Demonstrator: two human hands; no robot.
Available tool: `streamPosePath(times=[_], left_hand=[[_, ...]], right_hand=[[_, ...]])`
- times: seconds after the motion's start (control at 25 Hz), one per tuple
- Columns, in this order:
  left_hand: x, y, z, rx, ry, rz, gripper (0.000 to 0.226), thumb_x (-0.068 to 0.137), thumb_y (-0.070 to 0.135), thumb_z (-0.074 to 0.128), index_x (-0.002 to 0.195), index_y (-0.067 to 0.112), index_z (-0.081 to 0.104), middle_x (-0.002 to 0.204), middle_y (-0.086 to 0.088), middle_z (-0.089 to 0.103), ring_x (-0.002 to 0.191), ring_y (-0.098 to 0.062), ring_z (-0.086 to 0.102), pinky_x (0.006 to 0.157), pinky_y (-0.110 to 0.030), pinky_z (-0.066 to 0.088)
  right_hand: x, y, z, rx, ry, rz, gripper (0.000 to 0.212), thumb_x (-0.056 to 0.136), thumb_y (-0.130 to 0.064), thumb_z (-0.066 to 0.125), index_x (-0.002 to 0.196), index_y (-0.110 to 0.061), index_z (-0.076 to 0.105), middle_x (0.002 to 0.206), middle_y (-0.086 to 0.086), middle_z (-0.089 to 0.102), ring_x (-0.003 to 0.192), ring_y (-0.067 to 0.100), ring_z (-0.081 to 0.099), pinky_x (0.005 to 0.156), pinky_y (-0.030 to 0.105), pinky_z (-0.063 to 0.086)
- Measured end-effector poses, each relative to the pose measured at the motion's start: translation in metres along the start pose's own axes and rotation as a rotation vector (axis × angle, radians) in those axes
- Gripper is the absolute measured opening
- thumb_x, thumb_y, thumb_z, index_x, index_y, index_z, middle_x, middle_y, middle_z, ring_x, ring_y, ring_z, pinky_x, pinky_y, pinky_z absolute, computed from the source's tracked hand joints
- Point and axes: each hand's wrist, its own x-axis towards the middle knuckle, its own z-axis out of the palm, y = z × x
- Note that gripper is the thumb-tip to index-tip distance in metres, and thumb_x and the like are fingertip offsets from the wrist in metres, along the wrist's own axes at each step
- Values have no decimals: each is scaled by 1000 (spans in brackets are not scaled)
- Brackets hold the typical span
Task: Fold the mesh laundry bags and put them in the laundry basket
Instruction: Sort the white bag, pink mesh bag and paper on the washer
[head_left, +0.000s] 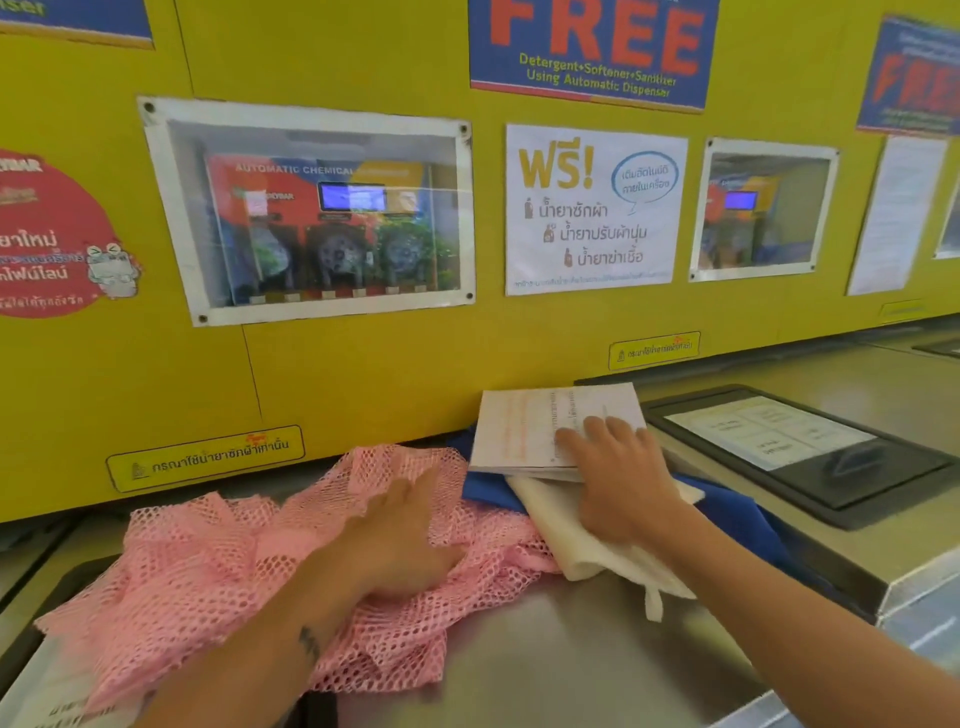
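A pink mesh laundry bag (197, 566) lies crumpled on the steel top of a washing machine (561, 639). My left hand (400, 535) rests flat on the pink mesh, fingers together, slightly blurred. To its right lies a white mesh bag (582, 540), partly folded, on top of a blue one (737, 514). My right hand (623, 478) presses down on the white bag and on the edge of a white printed sheet (524, 431) that lies over the bags. No laundry basket is in view.
A yellow wall panel (363, 374) with posters and dispenser windows rises right behind the machine top. A dark lid with a label (795, 447) sits on the neighbouring machine to the right. Another dark-framed lid shows under the pink bag at the left.
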Motion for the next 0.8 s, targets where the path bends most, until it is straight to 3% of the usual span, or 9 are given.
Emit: streamPosePath(times=[0.08, 0.2, 0.32, 0.4, 0.52, 0.6, 0.68, 0.72, 0.8], left_hand=[[3, -17, 2, -69, -20, 19, 79, 88, 55, 54, 153, 35, 14, 164, 1, 18, 146, -28, 26, 119, -49, 22], [-10, -38, -14, -22, 10, 40, 61, 91, 21, 57, 147, 36, 38, 157, 3, 33, 140, -22, 36, 115, -39, 32], [-29, -56, -37, 247, 6, -74, 57, 89, 25, 57, 143, 36, 44, 151, 5, 41, 134, -21, 43, 108, -39, 40], [-41, -54, -48, 265, 88, -65, 50, 89, 28, 56, 137, 38, 48, 142, 8, 45, 129, -21, 46, 104, -42, 41], [-55, -27, -45, 115, 430, 287, 38, 89, 20, 50, 121, 40, 54, 122, 16, 51, 114, -12, 49, 96, -36, 41], [-60, -1, -30, 21, 357, 508, 47, 88, 19, 52, 129, 42, 50, 130, 17, 47, 121, -8, 41, 103, -33, 34], [-51, 15, -8, 91, 168, 548, 52, 88, 22, 52, 135, 42, 48, 145, 15, 37, 134, -7, 29, 112, -34, 26], [-44, 18, -1, 139, 150, 561, 45, 88, 24, 51, 130, 39, 55, 144, 14, 41, 135, -9, 32, 112, -36, 28], [-32, 15, 2, 57, 265, 616, 27, 88, 25, 48, 106, 31, 67, 121, 13, 58, 117, -12, 51, 96, -38, 43]], right_hand=[[0, -6, 5, 28, -4, -19, 66, 75, -34, 57, 137, -31, 33, 129, 5, 45, 115, 32, 45, 94, 49, 39], [-3, -28, -1, 81, -62, -96, 70, 79, -38, 58, 141, -32, 27, 134, 6, 43, 118, 33, 46, 95, 49, 37], [-14, -53, -14, 150, -56, -186, 68, 81, -41, 57, 142, -34, 27, 135, 4, 45, 117, 31, 47, 97, 49, 38], [-15, -59, -22, 180, 36, -206, 62, 83, -42, 50, 142, -34, 31, 132, 3, 50, 115, 29, 50, 96, 47, 41], [-4, -49, -25, 227, 210, -152, 59, 83, -40, 42, 141, -31, 39, 125, 2, 60, 108, 29, 59, 90, 44, 45], [0, -36, -24, 285, 306, -98, 56, 83, -36, 44, 138, -28, 45, 116, 2, 65, 98, 28, 63, 84, 41, 47], [1, -21, -20, 331, 392, -60, 53, 82, -30, 49, 135, -25, 50, 112, 3, 66, 91, 27, 63, 79, 40, 46], [2, -13, -17, 401, 424, -32, 53, 81, -28, 50, 134, -24, 51, 112, 3, 66, 90, 27, 63, 78, 40, 46], [8, 1, -9, 658, 432, 99, 53, 81, -27, 50, 133, -22, 50, 109, 3, 64, 93, 28, 60, 79, 41, 46]])
